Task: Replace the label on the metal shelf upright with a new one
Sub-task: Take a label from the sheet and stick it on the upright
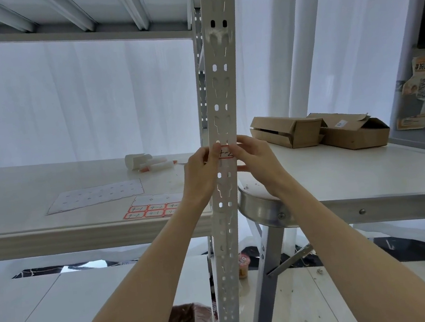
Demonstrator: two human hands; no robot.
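Note:
A white perforated metal upright (220,86) runs up the middle of the view. A small red-bordered label (226,152) marked "4-2" lies against its face at shelf height. My left hand (202,169) holds the label's left edge, thumb on the upright. My right hand (254,159) holds the label's right edge with thumb and fingertips. Whether the label is fully stuck down cannot be told. On the shelf lies a sheet of red-bordered labels (153,209) with handwritten numbers.
A used backing sheet (97,195), white markers (156,165) and a paper roll (134,160) lie on the shelf board (56,235). To the right a white table (364,171) carries two cardboard boxes (318,130). A round metal stool (260,205) stands beside the upright.

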